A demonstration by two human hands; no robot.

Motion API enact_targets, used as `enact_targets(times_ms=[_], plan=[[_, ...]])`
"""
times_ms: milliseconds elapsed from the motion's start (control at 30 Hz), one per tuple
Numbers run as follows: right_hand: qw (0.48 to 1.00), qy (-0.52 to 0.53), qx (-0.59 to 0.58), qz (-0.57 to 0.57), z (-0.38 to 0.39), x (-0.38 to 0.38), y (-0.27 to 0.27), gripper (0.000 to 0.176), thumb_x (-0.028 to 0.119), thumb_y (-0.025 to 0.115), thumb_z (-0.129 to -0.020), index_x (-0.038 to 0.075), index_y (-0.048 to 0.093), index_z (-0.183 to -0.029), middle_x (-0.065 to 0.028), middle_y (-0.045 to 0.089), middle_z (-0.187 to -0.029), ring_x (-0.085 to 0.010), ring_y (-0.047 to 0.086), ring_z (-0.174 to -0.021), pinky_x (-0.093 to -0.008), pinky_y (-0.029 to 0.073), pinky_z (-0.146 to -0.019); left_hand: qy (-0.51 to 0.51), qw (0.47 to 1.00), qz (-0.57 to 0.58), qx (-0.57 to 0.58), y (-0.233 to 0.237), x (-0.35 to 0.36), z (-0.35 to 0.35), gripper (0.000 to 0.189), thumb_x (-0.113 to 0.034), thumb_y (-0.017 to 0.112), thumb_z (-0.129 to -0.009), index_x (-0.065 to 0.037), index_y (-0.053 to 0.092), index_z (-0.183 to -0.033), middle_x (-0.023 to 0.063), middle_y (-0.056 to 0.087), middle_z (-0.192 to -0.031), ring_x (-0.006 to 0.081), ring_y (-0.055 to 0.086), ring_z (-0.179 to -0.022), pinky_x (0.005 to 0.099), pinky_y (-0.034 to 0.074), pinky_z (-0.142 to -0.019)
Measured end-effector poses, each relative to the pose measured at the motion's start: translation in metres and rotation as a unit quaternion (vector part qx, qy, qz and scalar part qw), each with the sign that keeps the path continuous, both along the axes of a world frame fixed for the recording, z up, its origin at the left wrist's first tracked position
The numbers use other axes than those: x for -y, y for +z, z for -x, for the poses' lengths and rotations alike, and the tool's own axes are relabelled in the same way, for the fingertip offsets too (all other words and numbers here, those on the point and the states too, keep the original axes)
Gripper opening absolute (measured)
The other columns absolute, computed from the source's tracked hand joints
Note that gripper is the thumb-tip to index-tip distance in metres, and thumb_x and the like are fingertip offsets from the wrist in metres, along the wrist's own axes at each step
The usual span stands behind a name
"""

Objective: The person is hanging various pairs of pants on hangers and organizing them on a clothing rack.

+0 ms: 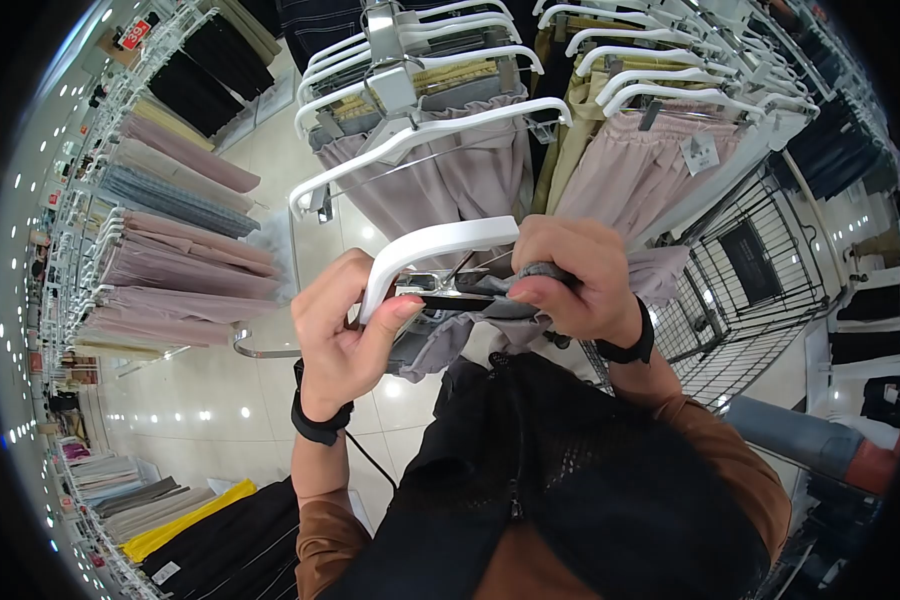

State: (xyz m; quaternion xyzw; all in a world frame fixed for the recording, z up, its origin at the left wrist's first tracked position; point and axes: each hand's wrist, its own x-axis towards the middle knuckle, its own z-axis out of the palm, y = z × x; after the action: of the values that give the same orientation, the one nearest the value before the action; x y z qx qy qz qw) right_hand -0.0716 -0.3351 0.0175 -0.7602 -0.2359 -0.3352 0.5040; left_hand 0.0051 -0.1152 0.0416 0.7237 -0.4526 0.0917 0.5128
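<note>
A white clip hanger (430, 238) is held up in front of my chest, with a grey garment (440, 345) hanging at its metal clips (445, 283). My left hand (342, 325) is closed around the hanger's left end, thumb towards the clip. Closed at the other end, my right hand (578, 275) pinches the garment's gathered waistband between thumb and fingers, close against the hanger. Whether that side's clip grips the cloth is hidden by the fingers. Just beyond, another white hanger (440, 133) carries mauve trousers (470, 175) on the rack.
Pink trousers (660, 150) with a tag hang at the right of the rack. A black wire cart (740, 280) stands at my right. More garments (190, 255) line the left wall, and a yellow garment (190, 520) lies low at left. Tiled floor (220, 400) shows between.
</note>
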Motion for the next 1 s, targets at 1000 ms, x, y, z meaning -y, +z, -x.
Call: enact_targets(times_ms=[1000], plan=[[0.996,-0.086,0.022,-0.023,-0.02,-0.003,-0.011,0.022,0.018,0.074,-0.079,0.004,0.056,-0.077,-0.007,0.047,-0.063,-0.0234,0.047,-0.052,-0.0313,0.035,-0.047,-0.012,0.998,-0.065,0.014,-0.004,0.016,0.004,0.024,-0.012,0.076,-0.076,0.003,0.061,-0.087,0.0071,0.046,-0.065,0.017,0.045,-0.054,0.0275,0.034,-0.049]])
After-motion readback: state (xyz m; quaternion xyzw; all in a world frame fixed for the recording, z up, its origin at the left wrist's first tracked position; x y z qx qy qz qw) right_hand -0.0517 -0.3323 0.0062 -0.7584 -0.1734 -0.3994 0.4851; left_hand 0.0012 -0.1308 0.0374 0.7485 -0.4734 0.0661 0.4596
